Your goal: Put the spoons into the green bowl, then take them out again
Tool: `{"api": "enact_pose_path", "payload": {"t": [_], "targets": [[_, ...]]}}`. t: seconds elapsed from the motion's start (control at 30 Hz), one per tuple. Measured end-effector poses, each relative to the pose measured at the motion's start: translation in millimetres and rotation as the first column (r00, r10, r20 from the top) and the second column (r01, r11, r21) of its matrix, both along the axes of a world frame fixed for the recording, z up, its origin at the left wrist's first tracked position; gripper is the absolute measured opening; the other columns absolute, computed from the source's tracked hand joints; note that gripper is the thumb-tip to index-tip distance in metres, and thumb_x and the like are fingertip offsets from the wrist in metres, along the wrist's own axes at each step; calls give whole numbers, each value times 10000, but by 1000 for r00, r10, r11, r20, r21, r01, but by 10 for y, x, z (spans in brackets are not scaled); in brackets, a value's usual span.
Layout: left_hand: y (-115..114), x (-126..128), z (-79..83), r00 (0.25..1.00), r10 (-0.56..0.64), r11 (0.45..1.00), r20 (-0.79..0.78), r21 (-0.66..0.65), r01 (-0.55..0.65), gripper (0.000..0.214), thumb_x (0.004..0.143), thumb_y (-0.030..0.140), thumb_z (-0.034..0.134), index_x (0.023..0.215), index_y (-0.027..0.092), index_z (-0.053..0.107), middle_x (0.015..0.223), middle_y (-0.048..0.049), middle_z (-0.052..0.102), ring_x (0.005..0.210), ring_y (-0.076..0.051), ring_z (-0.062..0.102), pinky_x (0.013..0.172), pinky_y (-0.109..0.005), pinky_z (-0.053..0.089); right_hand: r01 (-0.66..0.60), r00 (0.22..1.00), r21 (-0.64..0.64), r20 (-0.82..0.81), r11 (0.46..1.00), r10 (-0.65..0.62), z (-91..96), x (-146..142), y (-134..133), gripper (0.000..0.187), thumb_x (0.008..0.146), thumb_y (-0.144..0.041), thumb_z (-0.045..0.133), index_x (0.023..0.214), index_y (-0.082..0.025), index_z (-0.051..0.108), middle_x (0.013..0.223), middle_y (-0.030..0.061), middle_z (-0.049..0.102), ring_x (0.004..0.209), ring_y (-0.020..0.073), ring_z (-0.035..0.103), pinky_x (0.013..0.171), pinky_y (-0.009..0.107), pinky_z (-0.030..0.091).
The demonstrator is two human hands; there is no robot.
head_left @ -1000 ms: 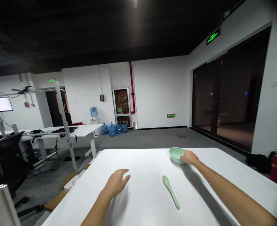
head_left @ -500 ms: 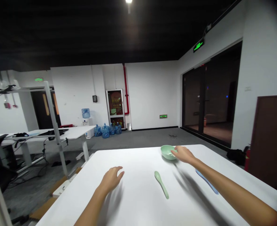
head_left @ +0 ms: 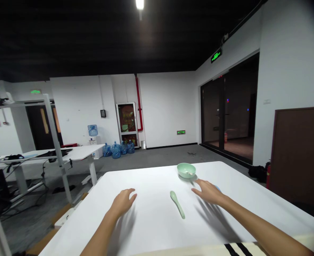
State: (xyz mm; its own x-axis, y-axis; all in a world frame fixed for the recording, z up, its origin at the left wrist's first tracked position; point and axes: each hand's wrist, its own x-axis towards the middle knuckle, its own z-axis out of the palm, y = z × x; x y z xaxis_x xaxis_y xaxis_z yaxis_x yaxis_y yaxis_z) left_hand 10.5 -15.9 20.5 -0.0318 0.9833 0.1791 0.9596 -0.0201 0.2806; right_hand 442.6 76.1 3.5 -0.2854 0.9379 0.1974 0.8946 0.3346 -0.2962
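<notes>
A pale green bowl stands on the white table near its far edge. A matching green spoon lies in the middle, bowl end away from me. My right hand hovers flat and open just right of the spoon, between it and the bowl, touching neither. A sliver of a blue spoon peeks out behind that hand. My left hand rests open on the table, left of the green spoon, holding nothing.
A brown cabinet stands to the right of the table. White desks and a metal frame fill the left of the room, with blue water jugs by the far wall. Striped fabric shows at the table's near edge.
My right hand has let go of the green bowl's rim and drawn back toward me, now hovering beside the green spoon. The view has turned to the right. My left hand stays put.
</notes>
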Motion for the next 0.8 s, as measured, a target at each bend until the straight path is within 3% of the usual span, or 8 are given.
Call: {"api": "enact_pose_path", "payload": {"t": [0.17, 0.47, 0.63, 0.8], "targets": [[-3, 18, -3, 1000, -6, 1000, -2, 7, 6, 576, 918, 520, 372, 1312, 180, 617, 1387, -94, 622, 1319, -281, 530, 1095, -401, 397, -6, 1000, -24, 4, 1000, 7, -113, 34, 44, 593, 899, -581, 457, 1341, -204, 578, 1382, 127, 595, 1272, 328, 539, 995, 407, 437], [-10, 29, 7, 1000, -6, 1000, -19, -2, 6, 586, 924, 510, 358, 1325, 162, 606, 1389, -96, 619, 1319, -275, 531, 1092, -390, 400, -20, 999, -10, -30, 1000, 19, -109, 31, 50, 574, 905, -569, 467, 1328, -201, 590, 1353, 124, 613, 1240, 306, 560, 960, 365, 444], [-21, 36, 21, 1000, 3, 1000, -18, 3, -3, 570, 922, 507, 364, 1318, 179, 612, 1383, -89, 625, 1317, -273, 532, 1086, -387, 400, 22, 1000, 29, -10, 999, -22, 80, -25, 92, 498, 925, -511, 453, 1245, -179, 640, 1216, 143, 679, 1144, 298, 610, 883, 336, 444], [-41, 58, 54, 1000, 3, 1000, -28, -18, -3, 573, 932, 497, 357, 1343, 172, 590, 1389, -94, 618, 1317, -274, 529, 1080, -392, 404, 99, 995, 62, 20, 993, -100, 360, -83, 371, 454, 932, -475, 440, 1121, -154, 698, 1123, 159, 708, 1059, 290, 644, 803, 307, 431]]}}
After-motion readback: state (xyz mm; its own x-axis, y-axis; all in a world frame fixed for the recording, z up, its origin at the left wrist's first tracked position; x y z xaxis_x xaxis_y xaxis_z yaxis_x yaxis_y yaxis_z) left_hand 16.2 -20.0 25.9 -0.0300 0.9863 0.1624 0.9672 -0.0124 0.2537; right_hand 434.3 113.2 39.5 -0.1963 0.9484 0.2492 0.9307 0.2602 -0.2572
